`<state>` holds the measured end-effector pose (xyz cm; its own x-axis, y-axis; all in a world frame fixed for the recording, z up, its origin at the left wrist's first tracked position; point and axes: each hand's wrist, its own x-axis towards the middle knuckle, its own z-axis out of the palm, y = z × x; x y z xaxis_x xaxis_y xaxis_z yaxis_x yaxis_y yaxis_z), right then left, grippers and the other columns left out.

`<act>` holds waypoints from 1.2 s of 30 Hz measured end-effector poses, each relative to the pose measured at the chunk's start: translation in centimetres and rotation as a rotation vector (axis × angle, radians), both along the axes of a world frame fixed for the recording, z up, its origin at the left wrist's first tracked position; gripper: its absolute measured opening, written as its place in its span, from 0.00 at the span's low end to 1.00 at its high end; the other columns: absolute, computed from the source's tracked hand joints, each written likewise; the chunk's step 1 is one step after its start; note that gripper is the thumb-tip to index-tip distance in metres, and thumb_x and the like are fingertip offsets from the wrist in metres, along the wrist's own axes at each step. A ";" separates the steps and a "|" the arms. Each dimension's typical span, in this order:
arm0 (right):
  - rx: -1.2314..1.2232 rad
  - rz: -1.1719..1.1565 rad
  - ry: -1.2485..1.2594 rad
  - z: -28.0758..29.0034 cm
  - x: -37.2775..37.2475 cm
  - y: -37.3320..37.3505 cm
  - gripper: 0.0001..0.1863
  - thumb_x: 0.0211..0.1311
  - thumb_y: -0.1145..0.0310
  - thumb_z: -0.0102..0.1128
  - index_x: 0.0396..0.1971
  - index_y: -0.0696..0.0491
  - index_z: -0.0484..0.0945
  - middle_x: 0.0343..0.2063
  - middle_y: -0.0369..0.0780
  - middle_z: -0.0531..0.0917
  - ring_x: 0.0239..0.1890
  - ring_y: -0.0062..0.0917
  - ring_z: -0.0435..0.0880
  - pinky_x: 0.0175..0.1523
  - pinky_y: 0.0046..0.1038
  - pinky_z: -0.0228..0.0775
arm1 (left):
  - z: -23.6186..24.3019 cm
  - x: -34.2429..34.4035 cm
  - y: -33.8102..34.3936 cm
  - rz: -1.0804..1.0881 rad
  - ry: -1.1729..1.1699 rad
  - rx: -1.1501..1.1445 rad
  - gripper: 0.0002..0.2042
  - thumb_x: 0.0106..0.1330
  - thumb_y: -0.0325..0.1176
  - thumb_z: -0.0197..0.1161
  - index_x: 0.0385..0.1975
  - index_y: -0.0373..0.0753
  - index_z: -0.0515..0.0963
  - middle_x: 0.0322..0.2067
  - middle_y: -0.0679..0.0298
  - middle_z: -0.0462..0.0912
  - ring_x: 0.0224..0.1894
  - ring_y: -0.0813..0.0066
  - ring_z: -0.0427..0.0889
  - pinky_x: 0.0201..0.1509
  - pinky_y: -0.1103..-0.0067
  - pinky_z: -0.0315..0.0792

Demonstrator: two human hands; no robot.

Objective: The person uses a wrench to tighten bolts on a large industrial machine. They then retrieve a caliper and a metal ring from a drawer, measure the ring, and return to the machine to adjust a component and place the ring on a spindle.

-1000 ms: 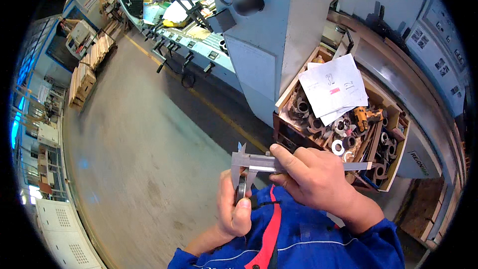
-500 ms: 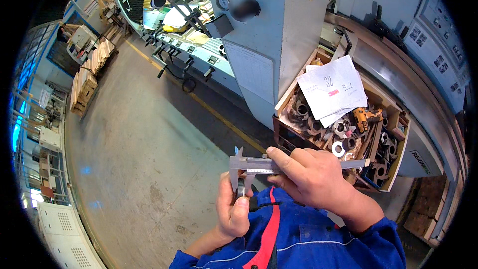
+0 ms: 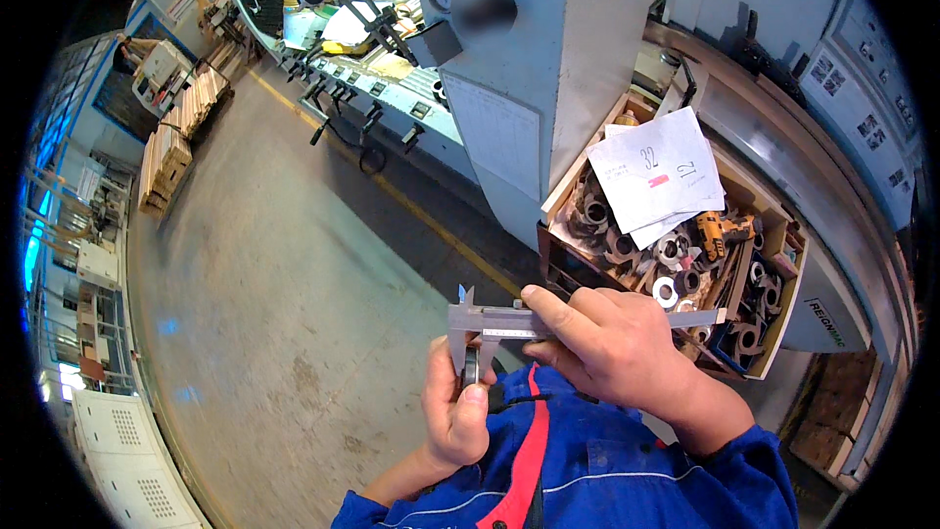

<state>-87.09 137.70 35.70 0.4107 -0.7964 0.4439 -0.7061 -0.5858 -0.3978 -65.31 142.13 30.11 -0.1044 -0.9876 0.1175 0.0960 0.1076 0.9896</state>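
Observation:
My right hand (image 3: 612, 345) is closed around the beam of a metal vernier caliper (image 3: 509, 321), whose bar sticks out past the knuckles on the right. The caliper's jaws point down toward me and sit about a small, dark, round metal ring (image 3: 472, 366), seen edge-on. Thumb and fingers of my left hand (image 3: 456, 411) pinch that ring from below, close against the jaws. Both hands are in front of my blue jacket, above the floor. Part of the ring is hidden behind my left fingers and the jaws.
A wooden drawer box (image 3: 774, 333) at the right holds ring-shaped metal cutters, a yellow-black power drill (image 3: 723, 233) and paper sheets (image 3: 658, 171). Behind it rises a grey machine cabinet (image 3: 509, 69). Stacked timber (image 3: 166, 162) lies far left, and a yellow line (image 3: 421, 220) crosses the floor.
The view has shifted very slightly. Both hands, the caliper and the ring keep nearly the same position, and the grip on each is the same.

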 end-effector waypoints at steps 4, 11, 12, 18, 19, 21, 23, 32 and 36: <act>0.049 0.018 0.043 -0.2 1.2 -0.3 0.31 0.52 0.59 0.76 0.57 0.53 0.80 0.22 0.36 0.74 0.23 0.29 0.80 0.24 0.32 0.71 | -0.4 1.1 0.4 0.041 -0.028 0.030 0.24 0.67 0.36 0.51 0.61 0.28 0.68 0.43 0.61 0.72 0.40 0.79 0.69 0.45 0.80 0.68; 0.245 0.023 -0.087 -2.4 6.6 -2.8 0.22 0.60 0.63 0.72 0.52 0.55 0.80 0.27 0.39 0.81 0.27 0.33 0.84 0.30 0.33 0.76 | -2.9 5.7 -0.3 0.155 -0.006 0.138 0.22 0.71 0.35 0.49 0.61 0.29 0.72 0.41 0.59 0.75 0.35 0.74 0.72 0.38 0.78 0.68; 0.258 0.016 -0.127 -3.2 8.2 -3.5 0.22 0.60 0.62 0.72 0.51 0.56 0.80 0.27 0.40 0.82 0.28 0.33 0.84 0.31 0.33 0.77 | -2.8 7.2 -0.3 0.167 0.101 0.281 0.23 0.72 0.36 0.48 0.62 0.29 0.72 0.41 0.59 0.76 0.33 0.74 0.72 0.35 0.79 0.67; 0.485 -0.073 -0.041 -9.1 17.3 -8.3 0.22 0.66 0.55 0.68 0.54 0.51 0.80 0.36 0.43 0.88 0.38 0.38 0.89 0.40 0.37 0.80 | -5.1 19.6 -1.3 0.358 0.574 0.557 0.27 0.72 0.48 0.45 0.60 0.33 0.73 0.39 0.58 0.79 0.29 0.71 0.76 0.26 0.78 0.65; 0.523 -0.103 0.002 -10.0 18.1 -9.0 0.23 0.67 0.51 0.66 0.56 0.47 0.80 0.40 0.45 0.89 0.42 0.40 0.89 0.43 0.39 0.81 | -5.7 21.3 -1.9 0.374 0.608 0.540 0.26 0.73 0.47 0.44 0.60 0.33 0.73 0.39 0.58 0.79 0.30 0.71 0.76 0.26 0.78 0.65; 0.591 -0.127 -0.005 -12.3 20.0 -10.9 0.24 0.66 0.51 0.67 0.57 0.47 0.80 0.39 0.46 0.89 0.40 0.42 0.90 0.44 0.39 0.81 | -4.9 23.5 -2.5 0.459 0.652 0.602 0.25 0.74 0.47 0.43 0.58 0.34 0.74 0.37 0.59 0.78 0.30 0.70 0.75 0.26 0.77 0.65; 0.625 -0.176 -0.015 -12.4 22.0 -13.0 0.26 0.66 0.47 0.66 0.58 0.45 0.81 0.38 0.47 0.89 0.40 0.44 0.89 0.47 0.41 0.80 | -5.5 25.8 -3.8 0.467 0.703 0.596 0.25 0.74 0.48 0.42 0.58 0.34 0.74 0.37 0.59 0.78 0.29 0.70 0.75 0.25 0.77 0.64; 0.598 -0.512 -0.041 -18.0 28.9 -30.5 0.25 0.68 0.44 0.62 0.46 0.53 0.82 0.31 0.53 0.88 0.38 0.52 0.88 0.45 0.51 0.77 | -10.9 33.2 -17.7 0.464 0.672 0.555 0.20 0.78 0.40 0.51 0.63 0.37 0.74 0.38 0.64 0.83 0.31 0.78 0.78 0.23 0.83 0.68; 0.544 -0.665 -0.129 -22.7 30.3 -42.5 0.23 0.67 0.48 0.64 0.45 0.53 0.75 0.35 0.53 0.88 0.40 0.54 0.87 0.46 0.52 0.77 | -11.3 38.0 -26.6 0.502 0.647 0.547 0.19 0.77 0.37 0.51 0.62 0.36 0.74 0.38 0.63 0.82 0.28 0.77 0.78 0.22 0.83 0.68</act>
<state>-56.79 95.20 13.04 -0.2430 -0.9683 -0.0568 -0.7647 0.2273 -0.6030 -27.34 115.55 18.85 0.2649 -0.8349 -0.4824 0.7054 -0.1733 0.6873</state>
